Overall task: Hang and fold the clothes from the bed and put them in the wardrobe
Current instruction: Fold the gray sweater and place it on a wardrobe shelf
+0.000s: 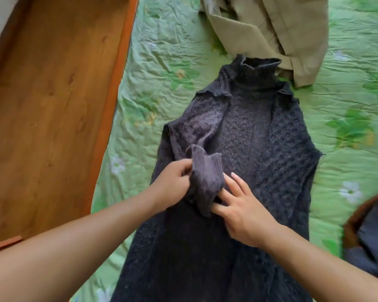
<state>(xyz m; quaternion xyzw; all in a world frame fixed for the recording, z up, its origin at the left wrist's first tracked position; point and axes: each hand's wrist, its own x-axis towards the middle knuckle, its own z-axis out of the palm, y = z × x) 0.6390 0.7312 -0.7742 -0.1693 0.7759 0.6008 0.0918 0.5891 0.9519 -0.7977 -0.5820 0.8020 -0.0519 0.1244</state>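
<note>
A dark grey knitted turtleneck sweater (pixel 255 136) lies flat on the green floral bedsheet (pixel 162 51), collar away from me, both sleeves folded in over the body. My left hand (pixel 172 182) pinches the ribbed cuff (pixel 205 173) of the left sleeve and holds it over the sweater's middle. My right hand (pixel 242 205) rests on the sweater beside the cuff, fingers straight, its fingertips touching the cuff's lower end.
A khaki garment (pixel 277 29) lies crumpled beyond the sweater's collar. A brown and dark blue garment (pixel 371 234) sits at the right edge of the bed. The wooden floor (pixel 42 105) and the orange bed frame (pixel 116 88) are at the left.
</note>
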